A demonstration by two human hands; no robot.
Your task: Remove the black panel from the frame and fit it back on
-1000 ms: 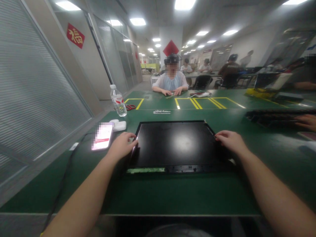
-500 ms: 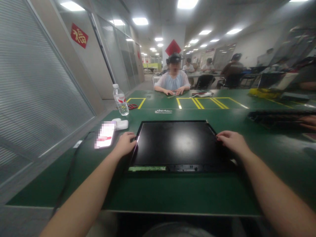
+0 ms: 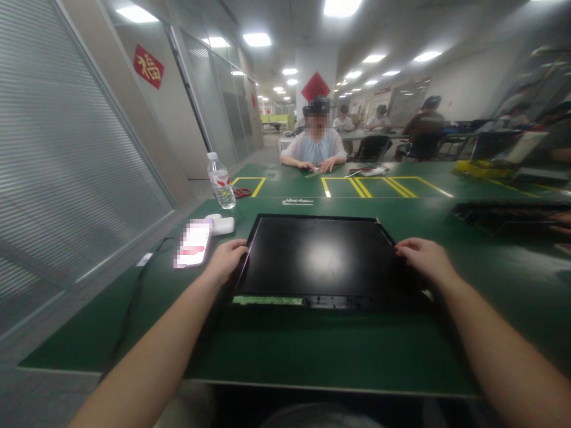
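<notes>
A black flat display panel (image 3: 321, 255) lies face up over the green table in front of me. A green circuit strip (image 3: 267, 301) shows along its near edge on the left. My left hand (image 3: 228, 260) grips the panel's left edge, thumb on the rim and the other fingers partly hidden behind it. On the opposite side my right hand (image 3: 422, 257) pinches the right edge near its upper part. Whether the panel rests on the table or is slightly raised, I cannot tell.
Left of the panel are a lit phone (image 3: 194, 244), a white case (image 3: 222, 224), a water bottle (image 3: 220, 181) and red-handled scissors (image 3: 242, 192). Small white pieces (image 3: 297, 202) lie beyond the panel. Across the table sits a person (image 3: 314, 145). Dark parts (image 3: 504, 214) lie to the right.
The panel's far edge appears slightly higher in view, with both hands still at its sides. The whole view has shifted a little.
</notes>
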